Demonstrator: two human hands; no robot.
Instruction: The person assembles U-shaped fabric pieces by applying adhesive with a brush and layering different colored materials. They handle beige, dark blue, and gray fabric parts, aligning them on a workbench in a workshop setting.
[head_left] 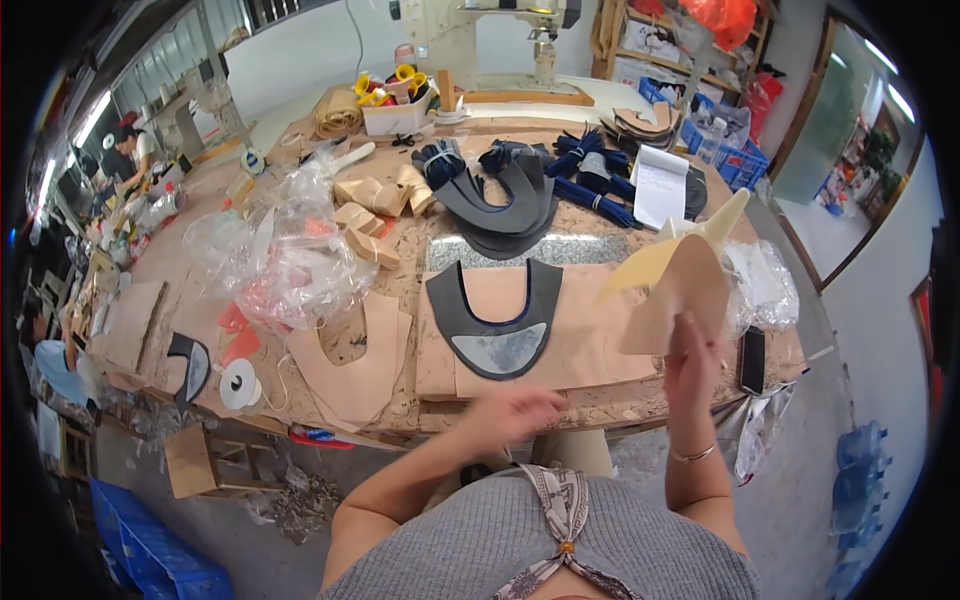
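Observation:
My right hand (pixel 692 362) grips the lower edge of a thin tan sheet piece (pixel 690 285), raised over the right side of the table. The piece curls, showing a paler yellowish side at its left. My left hand (pixel 515 412), slightly smeared, hovers empty at the table's front edge with fingers stretched to the right. Beyond it, a dark grey U-shaped piece (pixel 548 345) with navy edging and a grey-blue patch (pixel 500 348) lies flat on a stack of tan sheets (pixel 600 340). To the left rest tan U-shaped cut pieces (pixel 350 375).
Dark U-shaped pieces (pixel 500 205) are stacked behind, beside navy bundles (pixel 590 180) and a notepad (pixel 661 188). Crumpled clear plastic (pixel 300 250) covers the left. A phone (pixel 751 360) lies at the right edge; a sewing machine (pixel 540 50) stands behind. A wooden stool (pixel 200 460) is below left.

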